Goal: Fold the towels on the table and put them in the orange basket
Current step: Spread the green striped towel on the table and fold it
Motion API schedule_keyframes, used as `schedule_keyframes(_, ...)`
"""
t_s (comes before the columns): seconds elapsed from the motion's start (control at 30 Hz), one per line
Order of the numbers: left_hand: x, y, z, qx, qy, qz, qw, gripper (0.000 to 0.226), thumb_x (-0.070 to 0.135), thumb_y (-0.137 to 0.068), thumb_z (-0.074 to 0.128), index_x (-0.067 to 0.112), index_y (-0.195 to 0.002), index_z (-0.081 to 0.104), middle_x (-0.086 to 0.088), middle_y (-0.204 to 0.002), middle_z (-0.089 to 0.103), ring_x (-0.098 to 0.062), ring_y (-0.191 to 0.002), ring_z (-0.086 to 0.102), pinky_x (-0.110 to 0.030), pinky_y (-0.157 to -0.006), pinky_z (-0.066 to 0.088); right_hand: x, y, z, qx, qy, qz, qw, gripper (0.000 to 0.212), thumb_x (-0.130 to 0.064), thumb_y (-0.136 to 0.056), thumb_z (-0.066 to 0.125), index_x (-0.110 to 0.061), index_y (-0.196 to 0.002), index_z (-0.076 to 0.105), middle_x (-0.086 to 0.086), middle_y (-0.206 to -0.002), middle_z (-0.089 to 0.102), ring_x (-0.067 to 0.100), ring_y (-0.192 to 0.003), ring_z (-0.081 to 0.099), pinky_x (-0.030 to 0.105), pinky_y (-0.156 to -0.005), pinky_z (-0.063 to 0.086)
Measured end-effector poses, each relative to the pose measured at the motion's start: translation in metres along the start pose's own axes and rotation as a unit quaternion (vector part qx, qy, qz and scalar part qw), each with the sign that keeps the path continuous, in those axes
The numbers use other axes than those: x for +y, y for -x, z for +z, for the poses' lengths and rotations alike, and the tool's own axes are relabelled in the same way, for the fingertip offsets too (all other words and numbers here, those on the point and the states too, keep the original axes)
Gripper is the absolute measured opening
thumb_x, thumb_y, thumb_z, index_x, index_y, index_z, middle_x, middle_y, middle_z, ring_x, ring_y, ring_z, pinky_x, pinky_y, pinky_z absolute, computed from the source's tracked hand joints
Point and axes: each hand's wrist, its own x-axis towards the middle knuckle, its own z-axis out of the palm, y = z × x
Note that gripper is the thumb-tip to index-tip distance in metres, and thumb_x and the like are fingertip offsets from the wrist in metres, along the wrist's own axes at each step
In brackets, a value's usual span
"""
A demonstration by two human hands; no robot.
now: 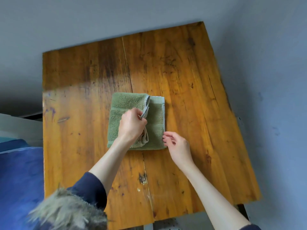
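Green towel (126, 103) folded mid-table (191, 77), L hand (132, 125) fingers curled pinching its hemmed edge, R hand (177, 145) fingers loosely spread by towel's near-right corner.

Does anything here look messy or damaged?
The wooden table has a long crack running down its middle and dark stains. The green towel lies half-folded, its upper layer's edge bunched in the left hand.

No text, label, brand, number or sign could be read anywhere in the view. The green towel (129, 105) showed only plain terry and a pale hem, and the wooden counter (182, 72) carried stains and grain but no lettering.
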Motion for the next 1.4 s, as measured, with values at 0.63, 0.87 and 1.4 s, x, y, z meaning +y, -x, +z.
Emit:
schedule_keyframes(0.63,-0.013,0.017,0.022,0.074,0.112,0.168,0.977,0.029,-0.006,-0.09,0.044,0.005,-0.11,0.063,-0.01,-0.099,0.064,-0.024,-0.089,0.064,-0.034,-0.084,0.051,-0.008,-0.016,-0.004,-0.009,-0.022,0.036,0.999,0.027,-0.041,-0.092,0.052,-0.02,-0.101,0.066,-0.014,-0.082,0.064,0.001,-0.079,0.061,0.016,-0.068,0.051)
schedule_keyframes(0.87,-0.07,0.015,0.023,0.123,-0.099,0.203,0.966,0.046,-0.008,-0.09,0.042,-0.004,-0.136,0.04,-0.026,-0.144,0.035,-0.043,-0.137,0.027,-0.054,-0.111,0.026,-0.03,-0.027,0.014,-0.001,0.093,0.024,0.995,0.024,-0.037,-0.088,0.058,-0.014,-0.09,0.058,-0.002,-0.078,0.06,0.021,-0.075,0.056,0.031,-0.063,0.042)
schedule_keyframes(1.4,-0.064,0.01,0.053,0.084,-0.28,0.17,0.941,0.057,0.045,-0.095,0.022,0.023,-0.147,0.026,-0.012,-0.156,0.018,-0.032,-0.144,0.014,-0.056,-0.114,0.013,-0.032,-0.024,0.018,0.142,0.079,0.04,0.986,0.02,-0.016,-0.089,0.057,-0.011,-0.108,0.053,0.004,-0.107,0.054,0.026,-0.103,0.056,0.035,-0.088,0.044)
